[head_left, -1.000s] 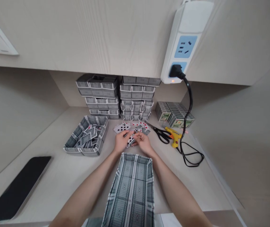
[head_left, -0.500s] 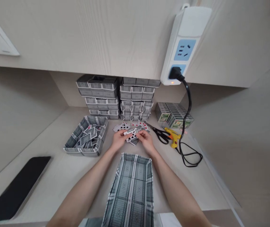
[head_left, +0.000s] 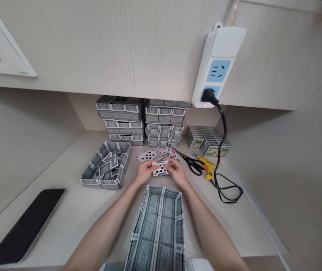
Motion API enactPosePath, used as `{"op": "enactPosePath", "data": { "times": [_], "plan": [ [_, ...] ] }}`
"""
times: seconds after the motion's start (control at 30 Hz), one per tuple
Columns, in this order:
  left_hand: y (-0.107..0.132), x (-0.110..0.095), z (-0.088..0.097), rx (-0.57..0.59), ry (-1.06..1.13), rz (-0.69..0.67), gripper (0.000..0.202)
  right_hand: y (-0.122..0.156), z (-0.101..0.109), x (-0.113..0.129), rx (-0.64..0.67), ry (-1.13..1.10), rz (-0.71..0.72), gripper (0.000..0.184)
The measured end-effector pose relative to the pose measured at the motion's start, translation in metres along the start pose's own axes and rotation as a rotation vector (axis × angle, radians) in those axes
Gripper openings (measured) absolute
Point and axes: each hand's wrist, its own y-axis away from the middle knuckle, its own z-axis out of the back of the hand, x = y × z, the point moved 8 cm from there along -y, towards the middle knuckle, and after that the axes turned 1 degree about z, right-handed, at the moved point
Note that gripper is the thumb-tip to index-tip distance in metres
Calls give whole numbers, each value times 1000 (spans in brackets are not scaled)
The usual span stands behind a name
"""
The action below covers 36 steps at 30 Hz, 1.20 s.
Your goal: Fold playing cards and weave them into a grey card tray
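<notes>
A playing card [head_left: 160, 170], black pips showing and its edges folded, is held between my two hands near the middle of the table. My left hand [head_left: 145, 172] is closed on the card's left side. On the right side, my right hand [head_left: 176, 171] grips the same card with thumb and fingers. Just beyond my hands lie loose playing cards [head_left: 148, 155], face up. Between my forearms, nearest me, stands a long open box [head_left: 157, 226] made of grey patterned cards. What lies beneath the held card is mostly hidden.
At left, an open card box [head_left: 101, 184] holds folded cards. Stacked card boxes [head_left: 124, 114] stand at the back, with packed card decks [head_left: 208, 139] to their right. Black scissors [head_left: 191, 163], a yellow glue gun [head_left: 209, 167] and its cord lie right. A black tablet-like slab [head_left: 26, 226] lies left.
The card between my hands has gone from tilted to nearly level, its folded edge now facing across. My hands have drawn slightly closer together. The whole view has shifted a little.
</notes>
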Motion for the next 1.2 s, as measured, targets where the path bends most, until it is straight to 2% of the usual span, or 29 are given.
{"op": "enactPosePath", "data": {
  "times": [0.1, 0.23, 0.4, 0.67, 0.73, 0.83, 1.0, 1.2],
  "plan": [
    [0, -3, 3, -29, -20, -41, 47, 2, -3, -5, 6, -58, -79, 22],
    [1, -4, 10, -106, 61, -56, 41, 4, -10, -16, 8, -199, -191, 27],
    [2, -3, 7, -85, 59, -112, 37, 5, -15, -23, 26, -362, -259, 35],
    [3, -3, 10, -112, -117, -175, 38, 7, -17, -20, 45, -240, -278, 30],
    [2, -3, 9, -103, -144, -175, 39, 6, -18, -19, 48, -240, -284, 36],
    [3, -3, 8, -98, -167, -178, 40, 5, -18, -19, 61, -225, -285, 43],
    [4, -5, 7, -93, -180, -152, 41, 4, -19, -21, 96, -203, -296, 35],
    [4, -6, 3, -57, -161, -125, 41, 5, -21, -20, 119, -207, -285, 34]
  ]
}}
